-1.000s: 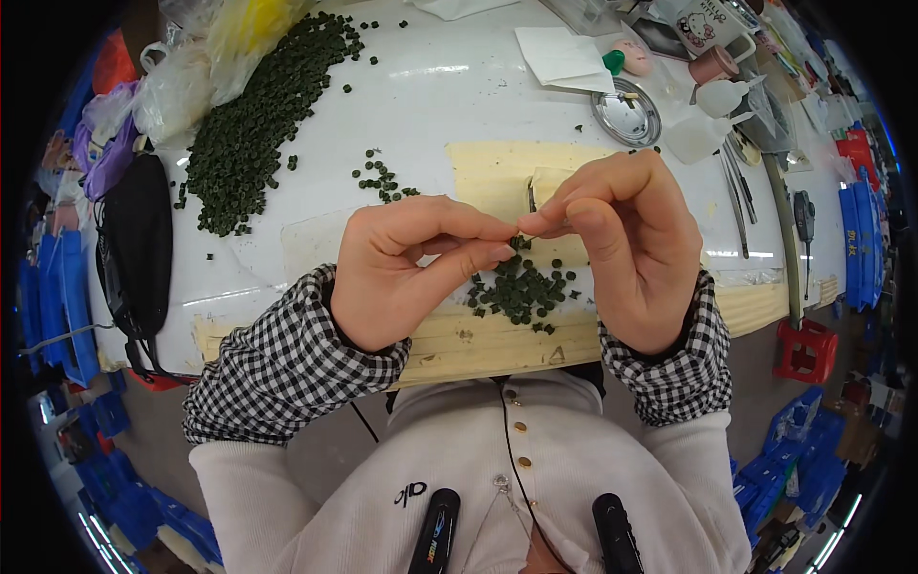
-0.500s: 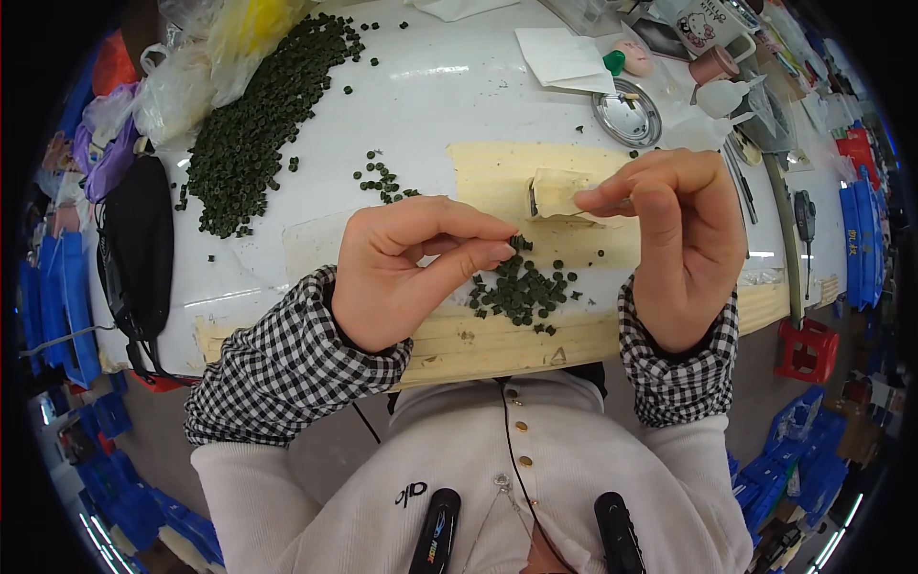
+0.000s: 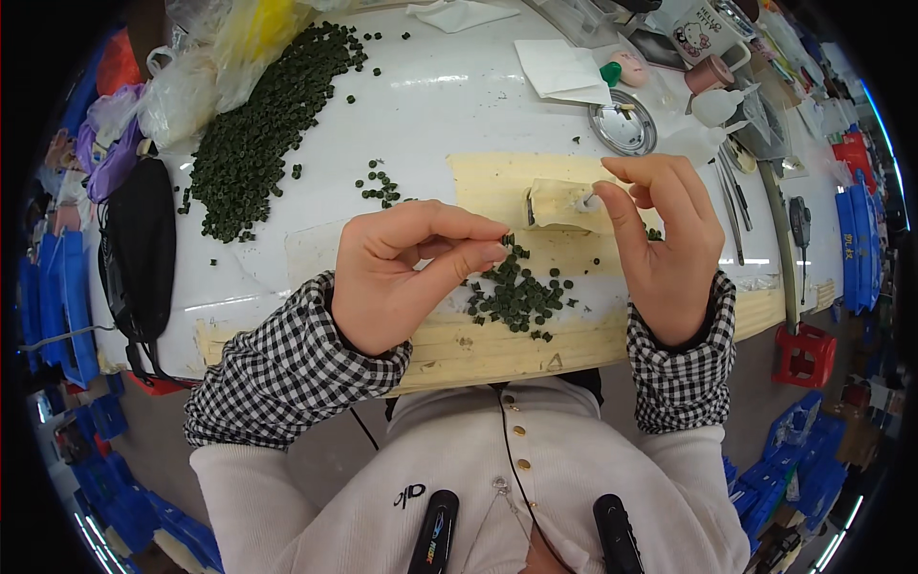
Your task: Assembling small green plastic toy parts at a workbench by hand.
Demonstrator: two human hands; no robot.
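Observation:
My left hand (image 3: 397,273) is closed in a pinch, thumb and forefinger together at a small dark green spool-shaped piece (image 3: 508,238); most of that piece is hidden by the fingertips. Just below lies a small heap of the same dark green pieces (image 3: 516,295). My right hand (image 3: 669,253) hovers at the right with thumb and forefinger apart and the other fingers loosely bent. Its thumb tip is close to a small block wrapped in cream tape (image 3: 555,204), which has a whitish spot on its right end. No held thing shows between the right fingertips.
A large pile of dark green pieces (image 3: 253,134) spreads at the far left, beside plastic bags (image 3: 182,100) and a black pouch (image 3: 139,249). Far right are a round metal dish (image 3: 622,129), white paper (image 3: 559,69), a mug (image 3: 703,33), and tweezers (image 3: 732,206).
My right hand has drawn back from the wrapped block, and its thumb and forefinger have parted. My left hand keeps its pinch in nearly the same place.

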